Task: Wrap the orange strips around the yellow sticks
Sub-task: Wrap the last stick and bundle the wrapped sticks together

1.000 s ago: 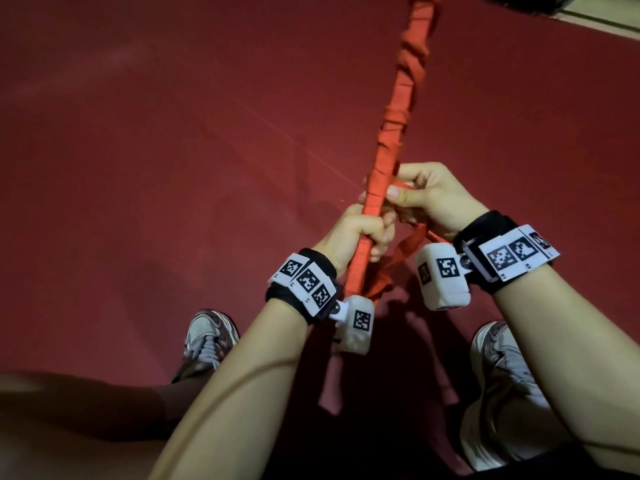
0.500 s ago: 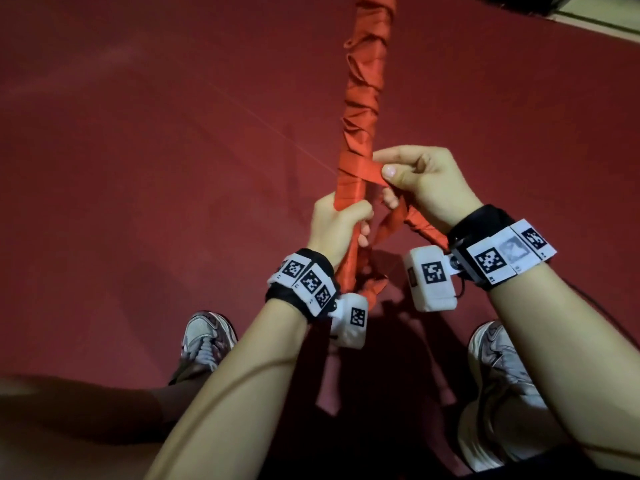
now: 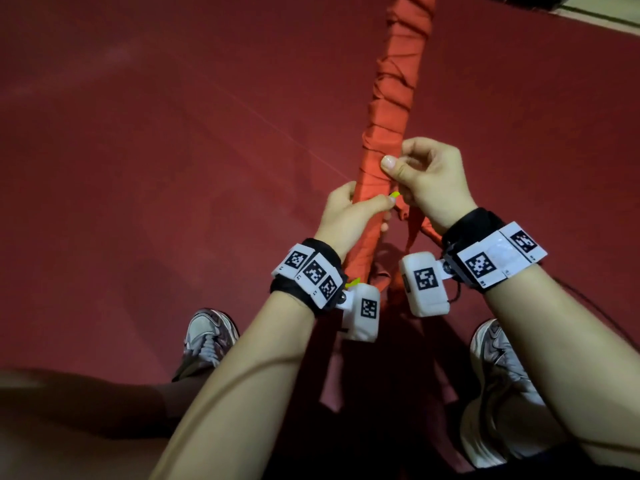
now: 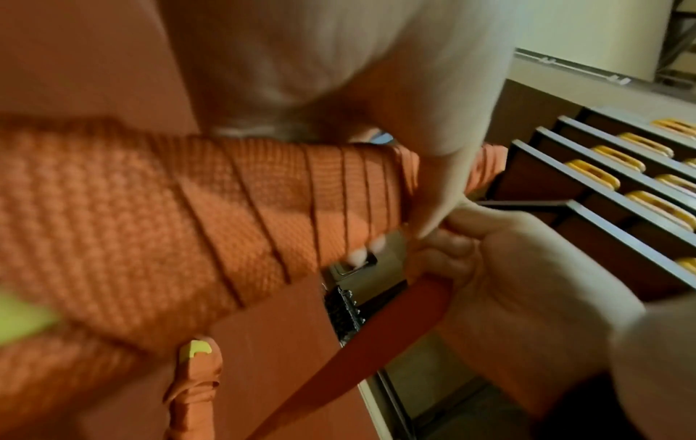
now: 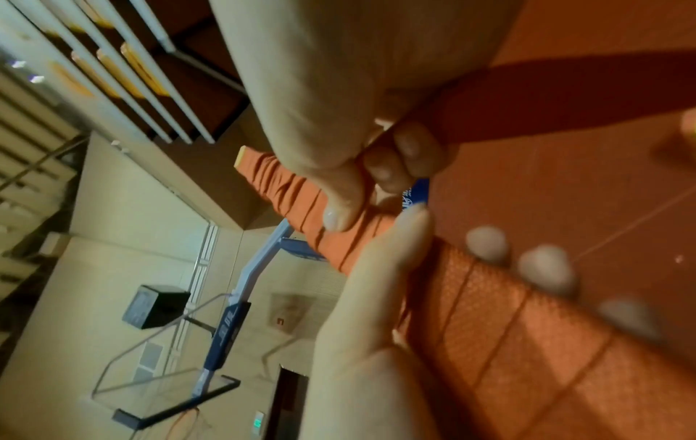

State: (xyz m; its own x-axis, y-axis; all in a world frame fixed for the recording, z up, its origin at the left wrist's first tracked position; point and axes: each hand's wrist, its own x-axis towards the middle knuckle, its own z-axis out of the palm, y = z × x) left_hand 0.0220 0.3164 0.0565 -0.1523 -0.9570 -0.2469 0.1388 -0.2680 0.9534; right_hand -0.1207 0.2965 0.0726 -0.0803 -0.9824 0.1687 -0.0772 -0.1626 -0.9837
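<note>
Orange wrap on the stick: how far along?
Done: the stick is covered in orange turns from the top of the head view down past the hands. In hand: the left hand grips the wrapped shaft while the right hand pinches the loose strip against it. Left: the tail hanging below still needs winding, and a bit of bare yellow shows between the hands.
</note>
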